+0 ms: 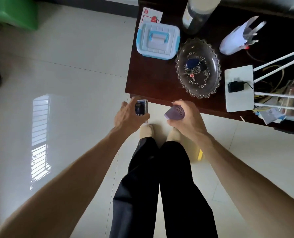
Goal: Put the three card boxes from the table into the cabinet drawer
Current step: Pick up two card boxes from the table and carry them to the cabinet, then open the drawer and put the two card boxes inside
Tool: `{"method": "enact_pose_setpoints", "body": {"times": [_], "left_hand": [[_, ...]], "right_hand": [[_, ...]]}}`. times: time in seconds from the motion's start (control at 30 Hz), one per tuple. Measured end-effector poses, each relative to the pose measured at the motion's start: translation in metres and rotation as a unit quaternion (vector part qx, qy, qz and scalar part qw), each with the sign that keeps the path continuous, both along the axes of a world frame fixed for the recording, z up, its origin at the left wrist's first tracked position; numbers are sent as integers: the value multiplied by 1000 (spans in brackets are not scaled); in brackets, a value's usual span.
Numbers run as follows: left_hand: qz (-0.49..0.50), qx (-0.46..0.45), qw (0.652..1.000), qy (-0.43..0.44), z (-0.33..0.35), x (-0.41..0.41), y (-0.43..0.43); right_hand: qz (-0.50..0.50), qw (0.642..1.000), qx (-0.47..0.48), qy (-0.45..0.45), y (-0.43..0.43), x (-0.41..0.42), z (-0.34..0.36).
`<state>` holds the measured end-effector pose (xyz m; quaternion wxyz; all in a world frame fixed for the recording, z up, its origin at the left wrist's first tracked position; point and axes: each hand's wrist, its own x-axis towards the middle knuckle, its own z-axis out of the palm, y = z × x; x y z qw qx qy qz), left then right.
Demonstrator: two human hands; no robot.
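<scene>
My left hand [125, 117] grips a dark blue card box [141, 108] with a clear edge, held upright in front of the cabinet's near edge. My right hand [187, 121] holds a purple card box [174, 113], tilted, just below the dark wooden cabinet top [151, 78]. Both hands hover over the floor above my feet. A third card box lies flat at the cabinet's back left: a white and red one [151, 17]. No open drawer shows; only a thin ledge [134, 96] under the top's front edge is visible.
On the cabinet top stand a white and blue lidded container [158, 41], a glass dish [198, 68] with keys, a tall jar [197, 13], a white router [238, 88] with antennas and cables. A green stool [12, 12] sits far left on the tiled floor.
</scene>
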<state>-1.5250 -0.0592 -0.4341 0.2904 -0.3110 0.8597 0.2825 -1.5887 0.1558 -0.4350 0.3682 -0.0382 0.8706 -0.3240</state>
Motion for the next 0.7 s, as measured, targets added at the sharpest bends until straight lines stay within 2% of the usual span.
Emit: {"method": "enact_pose_setpoints", "body": {"times": [0.13, 0.33, 0.43, 0.7], "left_hand": [[-5, -17, 1000, 11, -57, -24, -13], [5, -46, 999, 27, -119, -57, -26], [21, -58, 997, 38, -137, -73, -30], [22, -83, 995, 53, -158, -98, -29]], "right_hand": [[33, 999, 8, 17, -23, -21, -53], [111, 987, 50, 101, -51, -48, -112], [159, 975, 80, 135, -61, -58, -133], [156, 972, 86, 155, -81, -73, -156]]}}
